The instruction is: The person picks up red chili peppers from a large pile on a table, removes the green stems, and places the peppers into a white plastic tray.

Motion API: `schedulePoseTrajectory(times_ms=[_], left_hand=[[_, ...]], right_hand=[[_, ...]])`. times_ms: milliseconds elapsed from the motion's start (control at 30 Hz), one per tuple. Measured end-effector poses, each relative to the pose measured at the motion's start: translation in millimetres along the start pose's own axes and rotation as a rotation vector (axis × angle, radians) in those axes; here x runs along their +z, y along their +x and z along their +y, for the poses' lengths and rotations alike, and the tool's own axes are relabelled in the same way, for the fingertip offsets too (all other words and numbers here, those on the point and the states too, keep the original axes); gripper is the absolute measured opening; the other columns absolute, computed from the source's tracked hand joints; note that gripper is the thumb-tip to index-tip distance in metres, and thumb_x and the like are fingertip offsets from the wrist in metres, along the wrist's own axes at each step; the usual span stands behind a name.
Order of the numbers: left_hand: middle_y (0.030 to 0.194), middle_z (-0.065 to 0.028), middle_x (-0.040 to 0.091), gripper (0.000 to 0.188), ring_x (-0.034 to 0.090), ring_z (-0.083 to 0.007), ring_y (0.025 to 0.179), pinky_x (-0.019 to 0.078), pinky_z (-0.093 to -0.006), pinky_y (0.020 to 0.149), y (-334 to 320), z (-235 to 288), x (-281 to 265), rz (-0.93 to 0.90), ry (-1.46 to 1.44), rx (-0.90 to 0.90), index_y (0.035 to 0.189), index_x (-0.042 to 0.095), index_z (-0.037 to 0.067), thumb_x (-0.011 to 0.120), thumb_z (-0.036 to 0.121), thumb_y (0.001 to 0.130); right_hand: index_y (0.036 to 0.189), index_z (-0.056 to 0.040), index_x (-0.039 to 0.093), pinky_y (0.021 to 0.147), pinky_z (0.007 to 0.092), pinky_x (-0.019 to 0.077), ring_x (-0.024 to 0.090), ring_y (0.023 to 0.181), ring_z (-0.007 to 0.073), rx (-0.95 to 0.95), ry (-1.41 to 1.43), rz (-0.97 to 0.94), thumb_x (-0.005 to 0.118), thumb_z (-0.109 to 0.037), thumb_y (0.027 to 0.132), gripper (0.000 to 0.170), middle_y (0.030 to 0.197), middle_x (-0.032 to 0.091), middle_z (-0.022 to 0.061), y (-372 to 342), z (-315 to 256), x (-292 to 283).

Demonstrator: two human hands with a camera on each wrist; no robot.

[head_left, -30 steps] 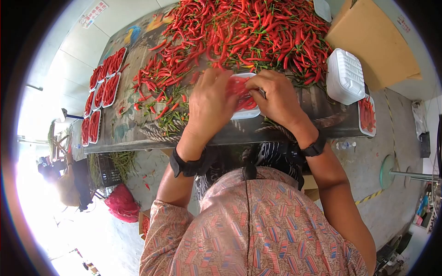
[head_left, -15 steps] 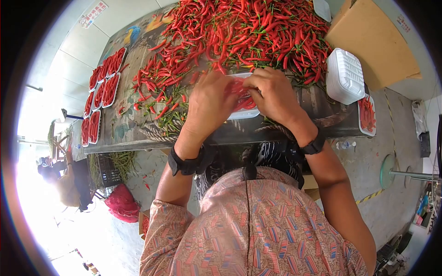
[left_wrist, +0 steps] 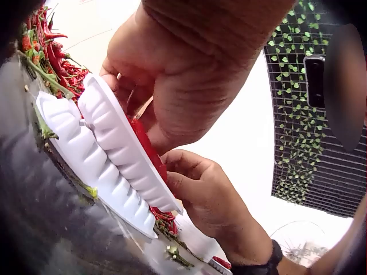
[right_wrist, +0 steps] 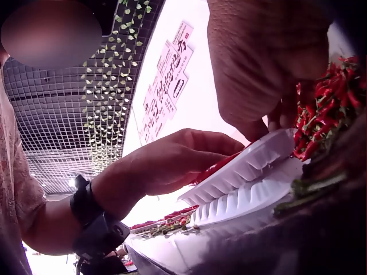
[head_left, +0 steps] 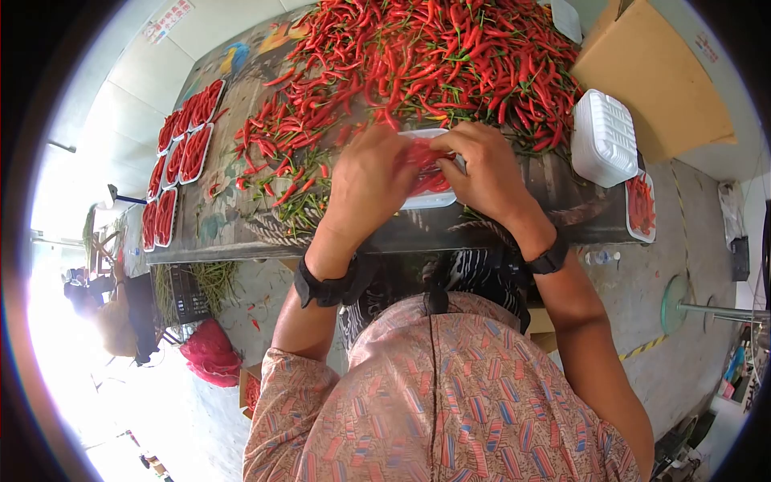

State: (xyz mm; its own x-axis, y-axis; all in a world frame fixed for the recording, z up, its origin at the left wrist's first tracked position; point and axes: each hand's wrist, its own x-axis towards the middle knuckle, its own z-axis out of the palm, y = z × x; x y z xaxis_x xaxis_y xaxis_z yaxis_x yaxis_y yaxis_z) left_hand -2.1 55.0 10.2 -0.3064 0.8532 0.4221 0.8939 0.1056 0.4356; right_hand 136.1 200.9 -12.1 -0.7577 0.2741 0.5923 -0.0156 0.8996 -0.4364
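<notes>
Both hands are at a white foam tray (head_left: 430,201) filled with red chili peppers (head_left: 423,153), near the table's front edge. In the left wrist view this tray (left_wrist: 123,143) lies tilted on a second white tray (left_wrist: 94,163). My left hand (head_left: 368,173) bends over the tray's left side, with thin stems (left_wrist: 145,106) showing among its curled fingers. From the other side, my right hand (head_left: 487,169) pinches chilies between thumb and forefinger. The right wrist view shows both hands' fingertips right at the upper tray's rim (right_wrist: 241,160); the left hand's tips are partly hidden.
A large heap of red chilies (head_left: 450,64) covers the back of the table (head_left: 217,233). Filled trays (head_left: 193,153) stand at the left edge, another tray of chilies (head_left: 640,205) at the right corner. A stack of white trays (head_left: 602,136) stands before a cardboard box (head_left: 654,80).
Both hands stay at the same tray, with only small shifts of the fingers over the chilies. The head view has turned very slightly.
</notes>
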Motion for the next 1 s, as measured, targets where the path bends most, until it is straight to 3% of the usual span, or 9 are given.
schedulePoseTrajectory(times_ms=[167,233,600,700,767,933,967,1000], left_hand=[[0.107,-0.0147,0.067,0.029,0.066,-0.0304,0.089,0.0528,-0.0383,0.079,-10.0,-11.0,-19.1,0.117,-0.019,0.068,0.109,0.07,0.004,0.074,0.009,0.08],[0.108,-0.0131,0.068,0.027,0.066,-0.0274,0.085,0.0527,-0.036,0.076,-18.3,-16.0,-27.4,0.162,-0.013,-0.097,0.108,0.07,0.003,0.073,0.009,0.082],[0.099,-0.0113,0.07,0.019,0.065,-0.0233,0.078,0.052,-0.0331,0.071,-45.4,-27.3,-41.8,0.156,-0.025,-0.153,0.101,0.07,0.002,0.07,0.006,0.083],[0.094,-0.011,0.07,0.018,0.066,-0.023,0.078,0.0519,-0.0336,0.071,-54.0,-48.1,-65.2,0.182,0.023,-0.327,0.1,0.072,0.003,0.069,0.007,0.083],[0.092,-0.0139,0.069,0.014,0.069,-0.0302,0.076,0.054,-0.0391,0.073,-59.2,-68.5,-80.1,0.172,0.155,-0.395,0.096,0.072,0.005,0.066,0.01,0.085],[0.089,-0.0173,0.07,0.018,0.067,-0.0384,0.085,0.0523,-0.0443,0.076,-56.4,-102.0,-92.8,0.103,0.2,-0.437,0.093,0.073,0.005,0.063,0.016,0.085],[0.089,-0.0173,0.07,0.018,0.067,-0.0384,0.085,0.0523,-0.0443,0.076,-53.4,-108.1,-93.1,0.106,0.201,-0.437,0.093,0.073,0.005,0.063,0.016,0.085],[0.087,-0.0155,0.07,0.019,0.068,-0.0328,0.081,0.0525,-0.0407,0.075,-50.2,-117.0,-92.6,0.082,0.23,-0.411,0.097,0.073,0.005,0.063,0.015,0.084]], right_hand=[[0.095,-0.0056,0.071,0.078,0.0393,0.0506,0.064,0.085,0.0303,0.04,0.045,0.056,0.072,-0.002,0.077,0.018,0.093,0.067,0.0113,-5.2,-6.1,-6.8],[0.096,-0.0057,0.072,0.079,0.0383,0.0512,0.065,0.087,0.0294,0.087,0.08,0.08,0.073,-0.003,0.077,0.019,0.093,0.067,0.0109,-9.7,-5.2,-6.0],[0.091,-0.0055,0.071,0.078,0.0372,0.0515,0.066,0.086,0.0272,0.005,0.049,0.065,0.074,-0.003,0.079,0.013,0.092,0.068,0.0081,-1.9,-8.4,-6.3],[0.091,-0.0042,0.071,0.075,0.0353,0.0522,0.067,0.083,0.0256,0.017,0.058,0.094,0.074,-0.002,0.08,0.012,0.091,0.067,0.0087,-8.4,-4.4,-6.3],[0.087,-0.0051,0.068,0.072,0.0409,0.0503,0.064,0.08,0.0319,0.128,0.132,0.144,0.071,-0.001,0.078,0.01,0.086,0.066,0.0105,-14.2,-3.1,-4.8],[0.088,-0.0042,0.069,0.07,0.038,0.0508,0.064,0.078,0.0291,0.219,0.154,0.124,0.072,-0.002,0.079,0.01,0.086,0.066,0.0099,-21.8,-6.3,-4.8],[0.089,-0.004,0.069,0.069,0.0376,0.0508,0.064,0.077,0.0287,0.214,0.144,0.117,0.073,-0.002,0.08,0.01,0.086,0.066,0.0101,-22.8,-7.0,-4.9],[0.089,-0.0037,0.069,0.069,0.0371,0.0508,0.064,0.076,0.0283,0.208,0.133,0.109,0.073,-0.002,0.08,0.01,0.086,0.065,0.0103,-23.5,-7.3,-5.2]])
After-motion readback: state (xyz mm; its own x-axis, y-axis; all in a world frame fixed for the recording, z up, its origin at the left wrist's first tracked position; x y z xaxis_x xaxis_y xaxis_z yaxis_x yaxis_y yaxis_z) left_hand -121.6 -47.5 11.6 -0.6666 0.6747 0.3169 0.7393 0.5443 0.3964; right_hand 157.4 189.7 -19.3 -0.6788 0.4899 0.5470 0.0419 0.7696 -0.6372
